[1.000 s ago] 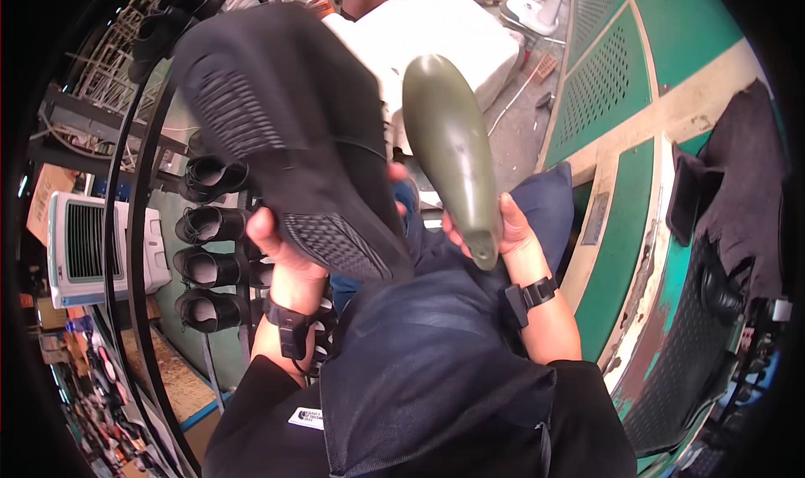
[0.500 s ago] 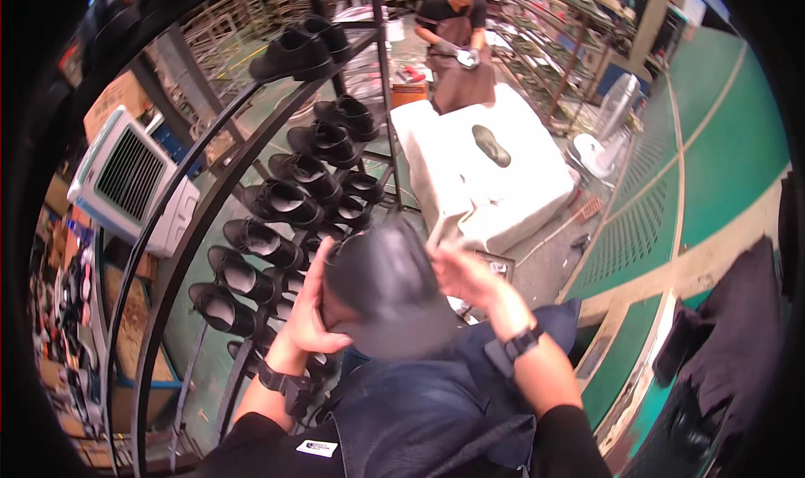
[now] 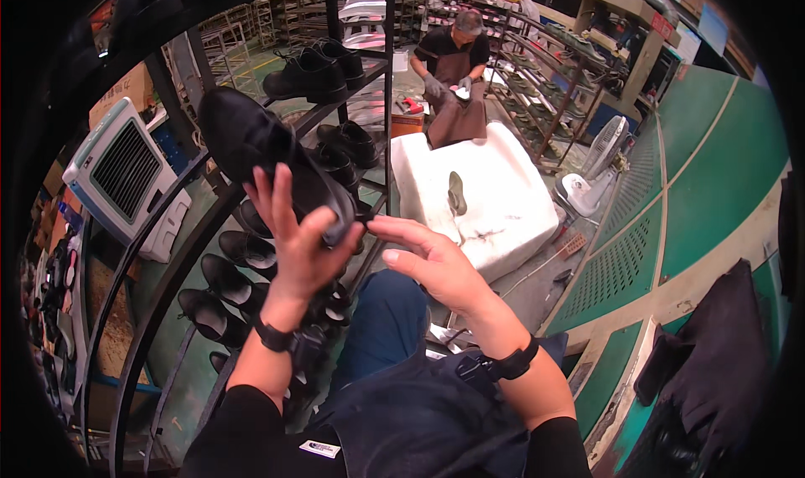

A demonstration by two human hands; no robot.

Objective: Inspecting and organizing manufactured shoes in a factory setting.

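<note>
Beyond a white block (image 3: 511, 214) bearing a green shoe-shaped piece (image 3: 456, 193), a co-worker (image 3: 454, 75) looks down. Before a dark shoe rack (image 3: 389, 84), our left hand (image 3: 293, 239) spreads its fingers against a raised black shoe (image 3: 251, 130); we cannot tell whether they grip it. Near its heel, our right hand (image 3: 440, 268) has its thumb apart from its extended fingers.

Black shoe (image 3: 264, 142) partly hidden
The left hand (image 3: 300, 245) covers some of it; a co-worker's (image 3: 457, 54) pale piece (image 3: 462, 93) is too small to identify.
</note>
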